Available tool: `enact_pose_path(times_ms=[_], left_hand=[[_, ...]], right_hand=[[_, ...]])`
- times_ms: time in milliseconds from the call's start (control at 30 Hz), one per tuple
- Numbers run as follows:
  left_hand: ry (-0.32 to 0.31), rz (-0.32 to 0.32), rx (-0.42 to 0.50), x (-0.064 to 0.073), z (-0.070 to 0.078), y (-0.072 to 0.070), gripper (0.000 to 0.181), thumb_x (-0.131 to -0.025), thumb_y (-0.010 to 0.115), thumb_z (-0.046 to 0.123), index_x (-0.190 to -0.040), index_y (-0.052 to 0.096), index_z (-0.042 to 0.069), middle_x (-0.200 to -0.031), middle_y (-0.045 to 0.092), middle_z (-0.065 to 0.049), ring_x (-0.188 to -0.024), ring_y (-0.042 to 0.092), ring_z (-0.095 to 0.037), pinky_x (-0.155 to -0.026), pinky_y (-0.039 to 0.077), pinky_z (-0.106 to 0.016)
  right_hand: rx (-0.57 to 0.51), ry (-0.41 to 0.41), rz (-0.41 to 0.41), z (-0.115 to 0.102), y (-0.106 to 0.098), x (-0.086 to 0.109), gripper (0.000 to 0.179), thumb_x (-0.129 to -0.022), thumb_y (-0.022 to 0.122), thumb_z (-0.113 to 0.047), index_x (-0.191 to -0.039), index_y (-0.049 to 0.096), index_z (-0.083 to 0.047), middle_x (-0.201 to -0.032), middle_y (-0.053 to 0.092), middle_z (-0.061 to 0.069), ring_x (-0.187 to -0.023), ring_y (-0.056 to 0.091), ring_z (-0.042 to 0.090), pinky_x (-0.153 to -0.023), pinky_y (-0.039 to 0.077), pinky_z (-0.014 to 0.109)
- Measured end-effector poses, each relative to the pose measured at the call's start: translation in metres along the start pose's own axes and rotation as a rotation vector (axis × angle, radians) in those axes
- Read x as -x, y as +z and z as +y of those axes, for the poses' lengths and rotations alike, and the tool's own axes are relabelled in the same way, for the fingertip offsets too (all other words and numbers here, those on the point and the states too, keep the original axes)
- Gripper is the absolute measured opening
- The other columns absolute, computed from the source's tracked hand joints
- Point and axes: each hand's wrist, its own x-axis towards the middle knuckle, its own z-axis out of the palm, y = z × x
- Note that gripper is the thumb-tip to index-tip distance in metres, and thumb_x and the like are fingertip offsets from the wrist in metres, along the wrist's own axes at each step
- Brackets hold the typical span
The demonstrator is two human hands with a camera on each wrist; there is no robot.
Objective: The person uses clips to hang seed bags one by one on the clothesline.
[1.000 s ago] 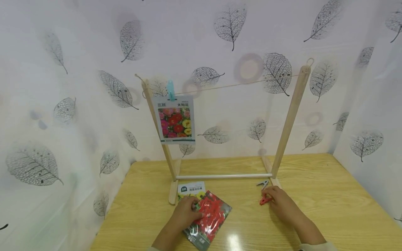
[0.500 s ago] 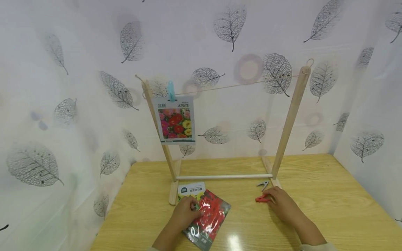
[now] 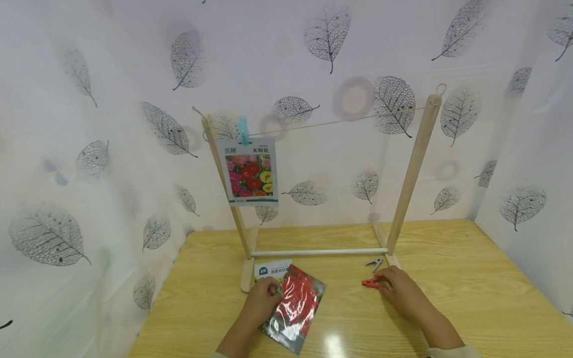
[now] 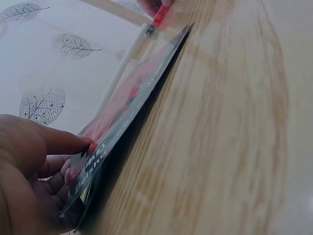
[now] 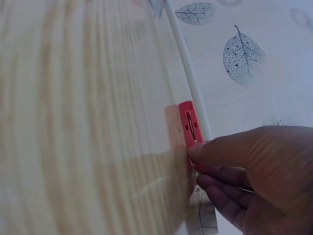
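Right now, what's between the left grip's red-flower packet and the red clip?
Only bare wooden tabletop between the red-flower packet and the red clip, seen in the head view.

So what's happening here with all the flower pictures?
A person's left hand holds a packet with red flowers by its edge, while the right hand pinches a red clip. A blue clip holds one flower packet at the string. Another packet is partly hidden by the red-flower one, and a grey clip lies on the table near the right hand.
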Motion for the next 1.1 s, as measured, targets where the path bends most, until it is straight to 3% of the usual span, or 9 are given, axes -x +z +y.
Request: enact_pose_path(times_ms=[233, 500, 667, 900, 1100], left_hand=[[-0.025, 0.046, 0.057, -0.0048, -0.0039, 0.0002, 0.021, -0.088, 0.07, 0.009, -0.107, 0.065, 0.004, -0.093, 0.058, -0.005, -0.078, 0.052, -0.013, -0.064, 0.046, -0.021], [-0.054, 0.129, 0.206, -0.0077, -0.0035, -0.0012, 0.018, -0.09, 0.071, 0.009, -0.106, 0.065, 0.002, -0.089, 0.059, -0.005, -0.073, 0.051, -0.011, -0.061, 0.046, -0.021], [-0.084, 0.131, 0.294, -0.0068, -0.0022, -0.0031, 0.024, -0.092, 0.072, 0.014, -0.111, 0.065, 0.0, -0.091, 0.059, -0.005, -0.078, 0.052, -0.014, -0.064, 0.047, -0.022], [-0.085, 0.136, 0.309, -0.0078, -0.0029, -0.0035, 0.026, -0.093, 0.071, 0.018, -0.111, 0.065, 0.001, -0.096, 0.067, -0.009, -0.085, 0.059, -0.015, -0.072, 0.051, -0.024], [-0.091, 0.141, 0.387, -0.0099, -0.0027, -0.0022, 0.022, -0.093, 0.07, 0.012, -0.109, 0.064, 0.0, -0.094, 0.064, -0.008, -0.084, 0.058, -0.015, -0.069, 0.052, -0.022]], right_hand=[[-0.009, 0.012, -0.014, -0.0014, -0.0009, -0.001, 0.028, -0.089, 0.074, -0.009, -0.117, 0.069, -0.008, -0.112, 0.066, 0.004, -0.104, 0.064, 0.023, -0.087, 0.056, 0.046], [-0.026, 0.017, -0.025, 0.0008, -0.0006, -0.0021, 0.029, -0.09, 0.074, -0.01, -0.118, 0.069, -0.008, -0.112, 0.066, 0.003, -0.103, 0.064, 0.022, -0.088, 0.057, 0.047], [-0.021, 0.008, -0.019, 0.0019, -0.0004, -0.0023, 0.028, -0.09, 0.074, -0.011, -0.117, 0.069, -0.008, -0.112, 0.067, 0.003, -0.103, 0.065, 0.023, -0.088, 0.057, 0.048], [-0.035, 0.002, -0.016, 0.002, -0.0011, -0.0023, 0.026, -0.091, 0.073, -0.013, -0.116, 0.069, -0.01, -0.111, 0.067, 0.002, -0.104, 0.065, 0.023, -0.09, 0.056, 0.049], [-0.058, -0.006, -0.018, 0.0033, -0.0013, -0.0031, 0.028, -0.091, 0.073, -0.013, -0.118, 0.069, -0.008, -0.112, 0.068, 0.002, -0.107, 0.066, 0.028, -0.093, 0.055, 0.052]])
